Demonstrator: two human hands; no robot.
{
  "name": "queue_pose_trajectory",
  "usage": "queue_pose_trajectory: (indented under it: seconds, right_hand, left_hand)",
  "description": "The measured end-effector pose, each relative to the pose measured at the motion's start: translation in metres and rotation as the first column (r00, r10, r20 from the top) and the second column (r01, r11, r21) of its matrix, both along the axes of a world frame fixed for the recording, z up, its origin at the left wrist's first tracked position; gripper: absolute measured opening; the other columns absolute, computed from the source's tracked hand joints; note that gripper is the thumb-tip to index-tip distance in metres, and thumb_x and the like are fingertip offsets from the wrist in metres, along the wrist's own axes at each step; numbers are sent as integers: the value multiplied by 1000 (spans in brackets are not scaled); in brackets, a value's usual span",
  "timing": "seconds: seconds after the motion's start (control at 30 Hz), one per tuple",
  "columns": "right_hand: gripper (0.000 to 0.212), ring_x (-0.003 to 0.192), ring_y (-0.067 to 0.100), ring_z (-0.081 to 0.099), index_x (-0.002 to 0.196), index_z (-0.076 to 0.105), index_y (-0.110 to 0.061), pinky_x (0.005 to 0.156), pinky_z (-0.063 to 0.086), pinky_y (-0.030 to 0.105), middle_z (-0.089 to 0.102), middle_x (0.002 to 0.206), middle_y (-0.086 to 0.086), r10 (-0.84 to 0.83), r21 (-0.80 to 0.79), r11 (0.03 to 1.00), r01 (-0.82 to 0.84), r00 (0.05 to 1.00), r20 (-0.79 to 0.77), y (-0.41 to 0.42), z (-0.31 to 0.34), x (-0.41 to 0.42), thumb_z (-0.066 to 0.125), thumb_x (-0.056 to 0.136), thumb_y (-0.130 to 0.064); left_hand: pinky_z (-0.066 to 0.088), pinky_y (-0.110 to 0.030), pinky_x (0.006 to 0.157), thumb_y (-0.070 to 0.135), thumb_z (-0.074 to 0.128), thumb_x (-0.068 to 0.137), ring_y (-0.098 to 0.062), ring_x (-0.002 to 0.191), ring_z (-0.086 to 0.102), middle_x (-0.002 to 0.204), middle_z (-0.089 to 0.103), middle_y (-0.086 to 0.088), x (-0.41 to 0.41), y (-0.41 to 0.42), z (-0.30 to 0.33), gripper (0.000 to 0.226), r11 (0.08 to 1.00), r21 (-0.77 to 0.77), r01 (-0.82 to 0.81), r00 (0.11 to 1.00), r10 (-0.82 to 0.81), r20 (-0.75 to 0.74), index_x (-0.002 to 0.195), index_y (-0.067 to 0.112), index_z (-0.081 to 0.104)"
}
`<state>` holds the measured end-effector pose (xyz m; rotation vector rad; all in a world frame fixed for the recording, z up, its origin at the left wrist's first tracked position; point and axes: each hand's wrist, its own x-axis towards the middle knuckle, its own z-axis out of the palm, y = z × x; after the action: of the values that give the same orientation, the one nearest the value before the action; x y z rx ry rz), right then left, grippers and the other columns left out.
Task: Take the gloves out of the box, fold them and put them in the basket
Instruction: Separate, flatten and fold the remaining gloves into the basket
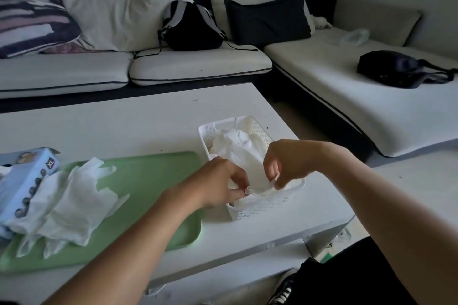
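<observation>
Living room setup, with a big white corner sofa (198, 67) wrapping around the back and right side, carrying a black backpack (192, 25), a dark cushion (266, 21) and another black bag (399, 69) further right. Sitting in front of it is a white desk (124, 121), and that's where everything is happening. A green tray (153, 181) is lying on the left part of the desk, with a pile of loose white gloves (74, 203) spreading over its left half. The light blue glove box (23, 181), marked XL, is lying at the tray's left edge, touching the pile.

Just right of the tray, a white plastic basket (260, 210) with perforated walls is sitting on the desk, already holding some crumpled gloves. Both hands are reaching over the basket's near end: the left hand (218, 181) is pinching one edge of a folded glove (247, 163) with curled fingers, and the right hand (285, 161) is pinching the opposite edge. The glove is lying inside the basket between them.
</observation>
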<state>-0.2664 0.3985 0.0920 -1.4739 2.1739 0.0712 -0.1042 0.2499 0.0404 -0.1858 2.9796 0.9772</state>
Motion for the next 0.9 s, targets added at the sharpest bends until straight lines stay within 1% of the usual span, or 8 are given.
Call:
queue_pose_trajectory:
  seconds: [0.13, 0.23, 0.3, 0.4, 0.5, 0.7, 0.8, 0.9]
  right_hand:
    - [18, 79, -7, 66, 95, 79, -32, 76, 44, 12, 73, 79, -22, -50, 96, 995, 38, 991, 127, 2, 6, 4, 76, 84, -46]
    - [21, 75, -6, 66, 94, 80, -25, 76, 51, 14, 72, 76, -20, -112, -182, 973, 138, 983, 148, -10, 6, -2, 76, 85, -44]
    - [43, 100, 3, 65, 115, 72, -28, 93, 51, 27, 71, 109, -16, -91, -282, 953, 110, 993, 79, -24, -1, 0, 86, 76, -38]
    - [97, 130, 21, 46, 149, 39, -26, 104, 39, 31, 48, 142, -2, 21, -56, 998, -27, 994, -107, -46, -23, 14, 91, 68, -32]
    - [110, 140, 22, 29, 155, 20, -19, 114, 30, 35, 35, 149, 3, 78, 97, 993, -61, 980, -184, -62, -49, 18, 87, 68, -28]
    - [114, 131, 27, 45, 156, 24, -24, 97, 45, 35, 37, 147, 2, 59, 86, 996, -40, 969, -239, -85, -19, 30, 92, 66, -38]
    - [93, 130, 25, 48, 150, 38, -26, 105, 43, 39, 44, 145, 2, 104, -153, 977, -150, 956, -274, -100, 8, 58, 86, 73, -42]
    - [73, 128, 20, 51, 143, 48, -24, 107, 41, 34, 53, 143, 1, 202, -377, 898, -228, 973, -108, -138, 15, 114, 81, 80, -40]
  left_hand:
    - [54, -25, 91, 26, 68, 82, 5, 94, 65, 96, 74, 19, -1, 3, 14, 16, 997, -69, 36, 983, -22, 183, 94, 28, 79]
    - [54, -33, 93, 31, 65, 83, -6, 102, 66, 106, 73, 15, -10, 2, 21, 21, 988, -108, -111, 993, 115, 33, 99, 27, 78]
    - [51, -32, 95, 43, 70, 82, -15, 112, 63, 120, 68, 10, -18, 0, 22, 39, 935, -299, -193, 981, 189, -41, 117, 26, 72]
    - [40, -35, 92, 65, 68, 74, -21, 107, 64, 110, 67, 5, -31, 1, 7, 59, 829, -551, -95, 965, 213, 154, 117, 25, 66]
    - [19, -41, 113, 72, 58, 66, -13, 113, 61, 99, 68, 13, -41, 0, -14, 56, 840, -542, -8, 931, 205, 304, 106, 33, 66]
    - [48, -37, 98, 55, 79, 75, -19, 116, 60, 127, 61, 6, -3, -48, 18, 61, 947, -295, -129, 990, 141, 20, 127, 28, 62]
    - [45, -34, 103, 45, 79, 82, -16, 118, 58, 133, 59, 7, 44, -90, 31, 53, 954, -218, -206, 978, 198, -58, 129, 26, 63]
    - [44, -34, 104, 38, 80, 84, -17, 122, 56, 135, 58, 7, 116, -138, 32, 51, 885, -266, -383, 921, 387, -39, 130, 27, 62]
